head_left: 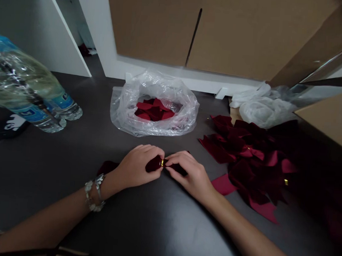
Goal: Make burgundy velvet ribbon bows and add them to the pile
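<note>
A dark red velvet bow with a small gold band at its middle lies between my hands, low over the dark table. My left hand pinches it just left of the band, fingers curled round the velvet loop. On the other side, the fingertips of my right hand are closed on the bow right beside the band. One end of the bow shows behind my left wrist; my hands hide much of the rest. Beyond them, a clear plastic bag stands open with red bows inside.
A pile of dark red bows spreads over the table at the right. Wrapped water bottles stand at the left. Crumpled white plastic lies at the back right, before large cardboard.
</note>
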`<state>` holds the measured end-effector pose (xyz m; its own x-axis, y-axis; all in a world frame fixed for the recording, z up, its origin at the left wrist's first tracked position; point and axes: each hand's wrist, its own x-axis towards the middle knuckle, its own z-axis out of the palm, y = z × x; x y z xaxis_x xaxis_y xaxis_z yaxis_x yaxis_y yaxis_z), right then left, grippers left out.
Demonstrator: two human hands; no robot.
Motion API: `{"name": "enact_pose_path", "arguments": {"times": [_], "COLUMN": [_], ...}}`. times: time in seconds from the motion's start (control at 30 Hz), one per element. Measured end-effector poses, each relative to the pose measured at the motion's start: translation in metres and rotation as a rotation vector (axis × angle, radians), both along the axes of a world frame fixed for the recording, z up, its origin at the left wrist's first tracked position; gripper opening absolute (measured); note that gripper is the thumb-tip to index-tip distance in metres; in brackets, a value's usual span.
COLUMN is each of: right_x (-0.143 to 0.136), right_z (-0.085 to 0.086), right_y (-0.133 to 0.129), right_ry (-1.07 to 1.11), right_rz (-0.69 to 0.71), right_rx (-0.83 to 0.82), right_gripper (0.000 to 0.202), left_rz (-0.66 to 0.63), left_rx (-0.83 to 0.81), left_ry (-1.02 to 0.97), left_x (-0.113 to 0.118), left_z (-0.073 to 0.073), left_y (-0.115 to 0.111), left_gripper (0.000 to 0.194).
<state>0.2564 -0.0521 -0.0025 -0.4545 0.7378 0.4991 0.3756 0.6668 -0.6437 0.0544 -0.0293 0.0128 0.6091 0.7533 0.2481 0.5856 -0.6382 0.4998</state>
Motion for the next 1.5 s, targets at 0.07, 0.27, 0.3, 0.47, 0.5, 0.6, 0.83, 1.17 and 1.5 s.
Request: {"name": "enact_pose_path", "arguments": {"times": [0.07, 0.27, 0.3, 0.47, 0.5, 0.6, 0.83, 1.17, 1.5], "right_x": [0.001, 0.000, 0.000, -0.002, -0.003, -0.004, -0.007, -0.008, 0.005], "right_z": [0.001, 0.001, 0.001, 0.002, 0.001, 0.000, 0.000, -0.005, 0.002], "right_y": [-0.001, -0.002, -0.002, -0.002, -0.002, -0.001, 0.000, 0.002, 0.000], "right_ry": [-0.002, 0.004, 0.005, 0.013, 0.010, -0.018, -0.051, -0.102, -0.394], "right_rz": [0.047, 0.085, 0.084, 0.066, 0.053, -0.008, -0.065, -0.026, 0.001], "right_rx": [0.020, 0.012, 0.006, -0.036, -0.042, -0.057, -0.077, -0.104, 0.020], "right_gripper": [0.015, 0.016, 0.015, 0.015, 0.014, 0.012, 0.014, 0.012, 0.026], "left_rz": [-0.029, -0.087, -0.091, -0.082, -0.066, 0.002, 0.109, 0.164, 0.044], "left_rx": [-0.009, -0.096, -0.105, -0.110, -0.086, 0.049, 0.198, 0.187, 0.012], "left_ry": [-0.005, -0.012, -0.010, 0.007, 0.025, 0.118, 0.240, 0.264, 0.216], "left_x": [-0.002, -0.002, -0.002, -0.002, -0.002, 0.001, 0.012, 0.015, -0.008], "left_z": [0.001, -0.002, -0.003, -0.001, 0.000, 0.003, 0.002, -0.002, 0.005], "left_y": [0.002, 0.006, 0.007, 0.005, 0.004, 0.001, -0.009, -0.012, -0.002], "left_gripper": [0.018, 0.014, 0.013, 0.011, 0.011, 0.012, 0.008, 0.009, 0.027]}}
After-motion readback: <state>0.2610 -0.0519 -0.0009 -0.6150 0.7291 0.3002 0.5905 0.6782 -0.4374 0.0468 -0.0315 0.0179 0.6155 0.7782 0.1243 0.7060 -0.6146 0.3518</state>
